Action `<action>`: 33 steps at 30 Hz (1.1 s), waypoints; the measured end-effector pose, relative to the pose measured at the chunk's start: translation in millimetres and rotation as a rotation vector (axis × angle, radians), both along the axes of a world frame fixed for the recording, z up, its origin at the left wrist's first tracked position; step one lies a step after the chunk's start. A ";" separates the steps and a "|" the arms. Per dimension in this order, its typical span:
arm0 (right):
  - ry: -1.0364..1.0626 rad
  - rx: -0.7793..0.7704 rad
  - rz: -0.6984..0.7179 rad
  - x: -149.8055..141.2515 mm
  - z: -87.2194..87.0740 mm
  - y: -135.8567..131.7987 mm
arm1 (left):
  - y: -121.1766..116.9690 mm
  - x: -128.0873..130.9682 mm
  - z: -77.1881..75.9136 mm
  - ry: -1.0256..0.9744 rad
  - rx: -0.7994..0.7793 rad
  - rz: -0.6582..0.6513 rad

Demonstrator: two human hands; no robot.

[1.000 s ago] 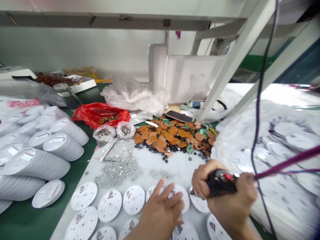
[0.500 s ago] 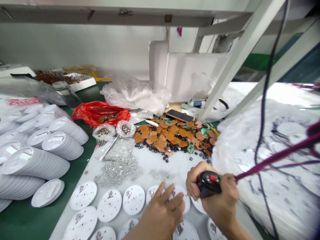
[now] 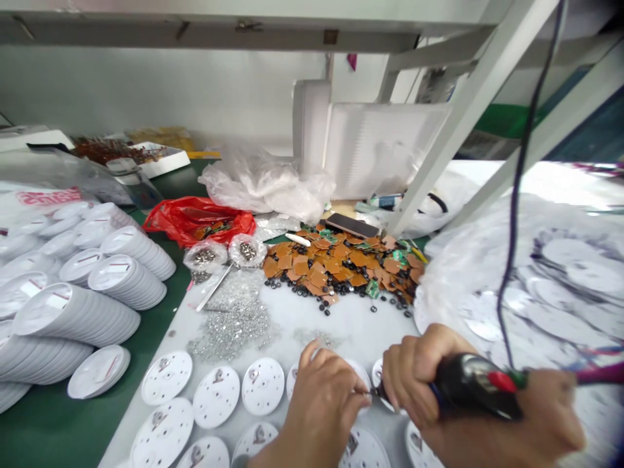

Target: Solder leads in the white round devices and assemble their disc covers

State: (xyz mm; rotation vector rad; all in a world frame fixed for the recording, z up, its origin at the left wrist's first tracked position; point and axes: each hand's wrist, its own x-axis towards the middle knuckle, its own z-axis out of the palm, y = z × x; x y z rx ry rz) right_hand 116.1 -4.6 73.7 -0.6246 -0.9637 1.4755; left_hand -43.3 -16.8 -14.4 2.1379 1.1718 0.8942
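Observation:
My right hand [image 3: 419, 377] is wrapped round a black electric screwdriver [image 3: 470, 387] with a red button. The tool lies nearly level, its thin bit pointing left. My left hand [image 3: 322, 396] is at the bit's tip, thumb and fingertips pinched together; whatever small thing sits between them is hidden. Under and around both hands lie white round discs with small holes and a metal clip each, such as this disc [image 3: 263, 386] to the left. Another disc [image 3: 363, 448] is partly covered below my left hand.
Small shiny metal parts [image 3: 234, 331] are spread over the white board. Behind them lie a heap of brown circuit boards [image 3: 336, 260] and a phone [image 3: 351, 225]. Stacked white covers [image 3: 78, 318] stand left, a large plastic bag of discs [image 3: 546, 292] right. A black cable [image 3: 515, 195] hangs at right.
The screwdriver has swung from upright-tilted to nearly level, and my right hand has shifted right. My left fingers, spread before, have closed at the bit's tip.

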 end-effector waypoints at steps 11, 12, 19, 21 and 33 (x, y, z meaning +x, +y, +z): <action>0.116 -0.113 -0.033 -5.2 17.7 1.3 | -3.6 -5.0 5.7 -0.260 -0.128 -0.072; 0.105 -0.103 -0.026 -5.2 17.4 1.7 | -3.6 -6.0 6.0 -0.230 -0.125 -0.093; -0.089 0.004 -0.145 -4.9 -8.5 10.8 | -5.7 -14.2 -36.6 0.294 0.504 -0.064; -0.118 0.015 -0.143 -5.9 -18.3 14.4 | -6.9 -14.9 -47.2 0.406 0.618 -0.074; -0.142 -0.008 -0.111 -13.4 -37.0 21.2 | -7.6 -14.2 -55.5 0.422 0.652 -0.080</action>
